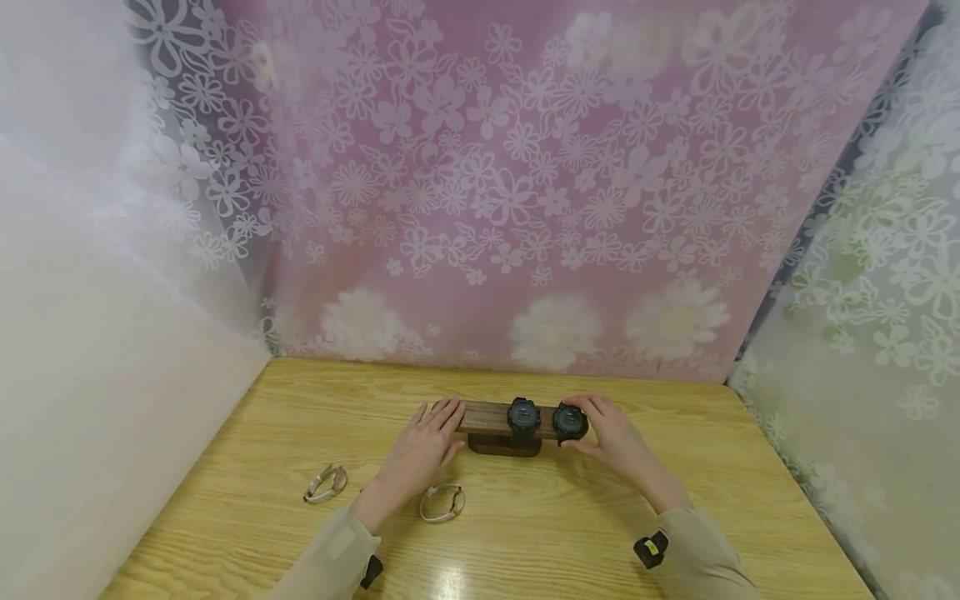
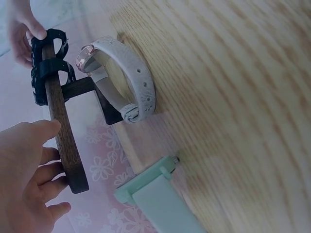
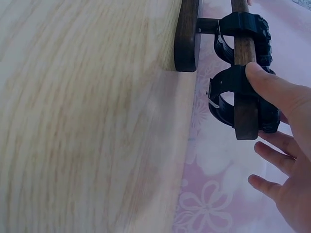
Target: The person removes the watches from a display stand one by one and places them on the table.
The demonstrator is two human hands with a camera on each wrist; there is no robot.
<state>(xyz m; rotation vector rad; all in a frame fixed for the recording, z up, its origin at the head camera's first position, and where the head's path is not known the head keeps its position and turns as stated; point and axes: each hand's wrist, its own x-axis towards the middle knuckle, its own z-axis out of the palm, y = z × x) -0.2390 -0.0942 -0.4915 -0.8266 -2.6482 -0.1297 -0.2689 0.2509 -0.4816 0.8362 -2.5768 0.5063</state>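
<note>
A dark wooden watch stand (image 1: pixel 486 416), a horizontal bar on a flat base, stands toward the back of the table. My left hand (image 1: pixel 418 446) holds the bar's left end, the thumb (image 2: pixel 47 130) on the near face and the fingers behind. Two black watches are strapped round the bar's right half. My right hand (image 1: pixel 618 442) grips the outer watch (image 1: pixel 570 422) at the right end, its thumb (image 3: pixel 272 87) pressing on the strap. The inner black watch (image 1: pixel 522 413) sits just left of it, untouched. Both dials face up toward the head camera.
In front of the stand lies a watch with a pale strap (image 2: pixel 141 80), buckled into a loop. Another light-strapped watch (image 1: pixel 340 478) lies farther left. A mint-green strap (image 2: pixel 167 204) shows low in the left wrist view. Flowered curtains (image 1: pixel 487 183) close off the table's back and sides.
</note>
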